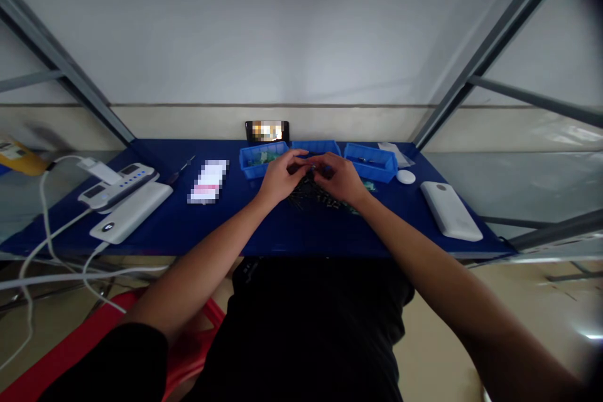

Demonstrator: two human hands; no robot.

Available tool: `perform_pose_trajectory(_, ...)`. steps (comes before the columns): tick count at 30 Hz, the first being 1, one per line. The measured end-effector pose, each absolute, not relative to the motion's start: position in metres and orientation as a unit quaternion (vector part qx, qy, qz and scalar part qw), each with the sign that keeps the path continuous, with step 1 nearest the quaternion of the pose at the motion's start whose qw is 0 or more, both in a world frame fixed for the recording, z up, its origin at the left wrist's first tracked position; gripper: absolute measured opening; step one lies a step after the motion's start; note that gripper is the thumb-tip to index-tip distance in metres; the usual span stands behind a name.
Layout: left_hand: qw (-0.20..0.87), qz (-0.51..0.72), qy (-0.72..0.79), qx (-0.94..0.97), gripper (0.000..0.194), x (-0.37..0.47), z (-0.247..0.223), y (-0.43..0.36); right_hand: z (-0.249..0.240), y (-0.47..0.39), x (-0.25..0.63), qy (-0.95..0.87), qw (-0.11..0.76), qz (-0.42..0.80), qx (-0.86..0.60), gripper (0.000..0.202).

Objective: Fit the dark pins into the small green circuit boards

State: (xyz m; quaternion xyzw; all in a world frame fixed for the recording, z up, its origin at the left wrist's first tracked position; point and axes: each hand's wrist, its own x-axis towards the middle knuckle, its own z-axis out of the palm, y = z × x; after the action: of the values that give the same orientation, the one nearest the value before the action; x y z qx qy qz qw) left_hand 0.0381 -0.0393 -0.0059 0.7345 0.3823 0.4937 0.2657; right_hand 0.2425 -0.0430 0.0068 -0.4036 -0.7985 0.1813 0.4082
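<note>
My left hand (286, 174) and my right hand (338, 177) meet over the middle of the blue table, fingertips pinched close together. Something very small sits between them, too tiny to make out. Below the hands lies a pile of small dark parts (301, 196), partly covered by my fingers. Small green pieces (370, 186) lie beside my right hand. Just beyond the hands stand three blue bins: the left bin (250, 169) holds greenish pieces, the middle bin (315, 147) is partly hidden by my hands, and the right bin (377, 171) contains a thin item.
Left of my hands lie a lit phone (208, 182), a screwdriver-like tool (181, 169), a white power bank (132, 212) and a power strip (117, 185) with cables. Another phone (267, 132) leans at the back. To the right are a white round object (406, 177) and a white device (451, 210).
</note>
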Motion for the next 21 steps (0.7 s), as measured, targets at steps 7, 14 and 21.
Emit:
perform_pose_trajectory(7, 0.24, 0.447, 0.411, 0.757, 0.028, 0.0382, -0.0052, -0.0425, 0.002, -0.0384, 0.2442, -0.78, 0.463, 0.152, -0.393, 0.013)
perform_pose_trajectory(14, 0.223, 0.432, 0.424, 0.764, 0.02, 0.0355, -0.0028, -0.0407, 0.004, -0.0401, 0.2441, -0.791, 0.442, 0.158, -0.394, 0.014)
perform_pose_trajectory(21, 0.207, 0.454, 0.415, 0.761, 0.017, 0.0367, -0.0041, -0.041, 0.0086, -0.0442, 0.2413, -0.754, 0.458, 0.193, -0.429, 0.011)
